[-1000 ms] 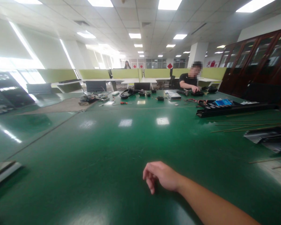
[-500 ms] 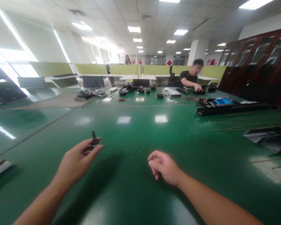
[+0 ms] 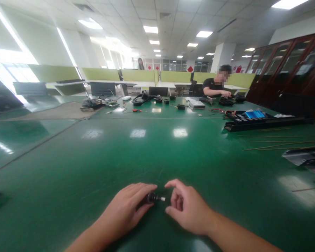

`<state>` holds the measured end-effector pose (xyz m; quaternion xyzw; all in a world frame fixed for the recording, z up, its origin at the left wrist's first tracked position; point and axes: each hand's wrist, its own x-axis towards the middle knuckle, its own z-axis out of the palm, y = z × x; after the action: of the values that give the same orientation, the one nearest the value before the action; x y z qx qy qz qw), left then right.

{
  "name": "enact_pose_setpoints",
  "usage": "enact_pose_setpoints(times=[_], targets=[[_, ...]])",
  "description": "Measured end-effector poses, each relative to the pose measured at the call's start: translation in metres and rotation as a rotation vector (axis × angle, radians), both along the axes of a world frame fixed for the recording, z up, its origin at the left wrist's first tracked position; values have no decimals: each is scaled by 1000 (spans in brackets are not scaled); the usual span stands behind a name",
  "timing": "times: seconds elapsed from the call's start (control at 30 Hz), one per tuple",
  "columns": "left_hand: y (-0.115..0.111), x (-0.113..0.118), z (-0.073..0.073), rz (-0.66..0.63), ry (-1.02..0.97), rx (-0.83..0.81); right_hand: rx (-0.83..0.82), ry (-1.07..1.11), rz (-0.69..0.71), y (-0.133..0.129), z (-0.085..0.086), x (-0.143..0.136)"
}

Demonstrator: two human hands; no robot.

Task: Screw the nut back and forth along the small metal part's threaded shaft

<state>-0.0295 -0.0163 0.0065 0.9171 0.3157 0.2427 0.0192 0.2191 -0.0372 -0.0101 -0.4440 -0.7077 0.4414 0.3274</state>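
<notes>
Low over the green table (image 3: 152, 154), my left hand (image 3: 130, 203) closes its thumb and fingers on a small dark round part (image 3: 151, 198). A thin shaft with a pale tip sticks out of this part toward the right; its exact kind is not clear. Just to the right of that tip is my right hand (image 3: 190, 208). Its index finger and thumb are apart with nothing between them, and the other fingers are curled. The left palm hides the back of the part.
Across the table lie a red screwdriver (image 3: 138, 110), a black headset (image 3: 141, 99) and a white box (image 3: 196, 104). Long thin rods (image 3: 275, 144) and a black channel (image 3: 265, 123) lie at the right. A co-worker (image 3: 215, 87) handles black items at the far side.
My left hand has moved right and toward me, turning the part from upright to pointing right. My right hand has come slightly lower, its index finger and thumb spreading apart.
</notes>
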Motion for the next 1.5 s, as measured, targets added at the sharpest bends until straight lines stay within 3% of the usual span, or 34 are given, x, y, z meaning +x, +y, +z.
enact_pose_setpoints(times=[0.37,0.87,1.13,1.5], targets=[[-4,15,6,-136,-22,-151,62,-170,19,-7,6,-1],[-15,19,4,-108,-173,-206,93,-262,38,-7,7,1],[-14,20,4,-169,-206,-222,161,-280,74,-6,6,0],[-14,20,8,-188,-192,-258,68,-250,45,-8,9,0]])
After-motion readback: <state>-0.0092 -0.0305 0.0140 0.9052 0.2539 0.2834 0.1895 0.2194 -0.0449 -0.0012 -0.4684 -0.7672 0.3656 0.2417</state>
